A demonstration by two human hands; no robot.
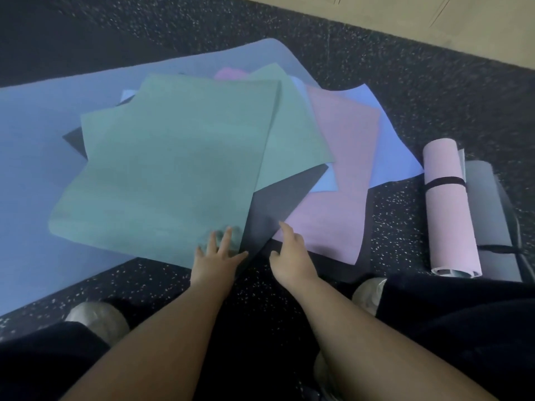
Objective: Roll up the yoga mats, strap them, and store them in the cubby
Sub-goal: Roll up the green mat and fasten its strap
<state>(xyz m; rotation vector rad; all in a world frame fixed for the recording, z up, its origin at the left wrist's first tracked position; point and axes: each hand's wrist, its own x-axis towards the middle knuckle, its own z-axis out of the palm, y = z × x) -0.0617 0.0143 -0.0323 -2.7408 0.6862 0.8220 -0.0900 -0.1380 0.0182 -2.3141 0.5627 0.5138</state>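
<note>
A pile of small flat mats lies on a large blue mat. On top is a green mat; under it lie a second green mat, a dark mat, a pink mat and a light blue mat. My left hand rests with spread fingers on the top green mat's near right corner. My right hand touches the dark mat's edge with a straight finger. To the right lie a rolled pink mat with a black strap and a rolled grey mat, also strapped.
The floor is dark speckled rubber. A tan floor strip runs along the far right. My knees and grey shoes are at the bottom, close to the pile. No cubby is in view.
</note>
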